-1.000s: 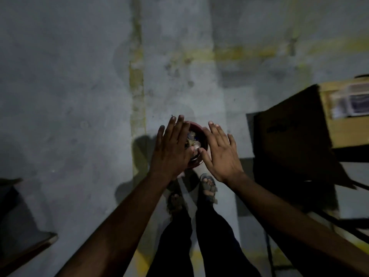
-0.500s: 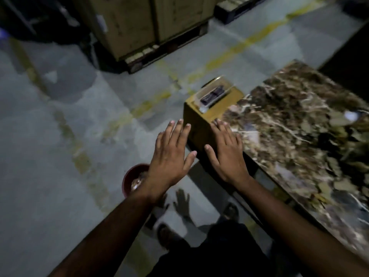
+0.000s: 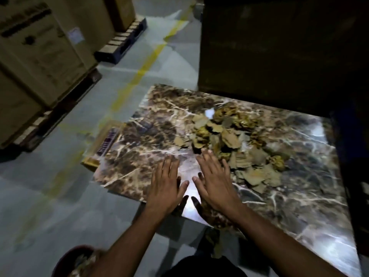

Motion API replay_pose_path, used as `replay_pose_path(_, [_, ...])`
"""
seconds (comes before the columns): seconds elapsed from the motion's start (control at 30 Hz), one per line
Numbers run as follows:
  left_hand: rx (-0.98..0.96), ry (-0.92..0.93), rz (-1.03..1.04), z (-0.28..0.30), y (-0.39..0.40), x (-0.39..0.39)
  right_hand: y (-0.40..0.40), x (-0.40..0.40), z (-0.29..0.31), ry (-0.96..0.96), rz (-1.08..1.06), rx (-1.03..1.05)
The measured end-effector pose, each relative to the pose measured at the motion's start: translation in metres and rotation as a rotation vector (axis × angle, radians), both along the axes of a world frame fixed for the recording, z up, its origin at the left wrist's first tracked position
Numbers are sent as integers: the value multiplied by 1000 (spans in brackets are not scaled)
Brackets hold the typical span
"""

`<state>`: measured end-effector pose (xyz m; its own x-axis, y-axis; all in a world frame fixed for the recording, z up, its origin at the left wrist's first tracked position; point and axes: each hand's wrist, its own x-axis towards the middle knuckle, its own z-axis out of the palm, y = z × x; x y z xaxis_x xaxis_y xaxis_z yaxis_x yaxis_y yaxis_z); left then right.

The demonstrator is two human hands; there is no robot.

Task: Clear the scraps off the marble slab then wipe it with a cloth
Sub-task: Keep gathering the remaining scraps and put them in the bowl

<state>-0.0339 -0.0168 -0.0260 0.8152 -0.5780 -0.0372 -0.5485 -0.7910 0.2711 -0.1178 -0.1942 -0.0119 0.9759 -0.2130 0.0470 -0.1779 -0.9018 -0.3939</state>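
Observation:
A dark brown marble slab with white veins lies in front of me. A heap of tan and golden scraps covers its middle and spreads toward the right. My left hand hovers flat over the slab's near edge, fingers straight, holding nothing. My right hand is beside it, also flat and empty, its fingertips just short of the nearest scraps. A red bowl with scraps inside stands on the floor at the bottom left, partly hidden by my left forearm. No cloth is in view.
Large cardboard boxes on pallets stand at the left. A tall dark box rises behind the slab. A yellowish box with a clear-lidded case juts out at the slab's left end. Grey floor with yellow lines lies to the left.
My view swung up from the bowl on the floor to the slab. Both hands moved from over the bowl to above the slab's near edge, staying flat and empty.

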Motion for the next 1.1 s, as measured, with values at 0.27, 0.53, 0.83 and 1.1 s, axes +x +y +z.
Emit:
replay_pose_path(0.27, [246, 113, -227, -55, -40, -30, -86, -56, -39, 135, -212, 70])
replay_pose_path(0.53, [252, 12, -229, -70, -69, -21, -130, -89, -56, 195, -477, 24])
replay_pose_path(0.83, [155, -120, -213, -67, -117, 24, -127, -69, -55, 153, -485, 236])
replay_pose_path(1.1, [-99, 26, -26, -71, -92, 79, -215, -60, -51, -66, -763, 60])
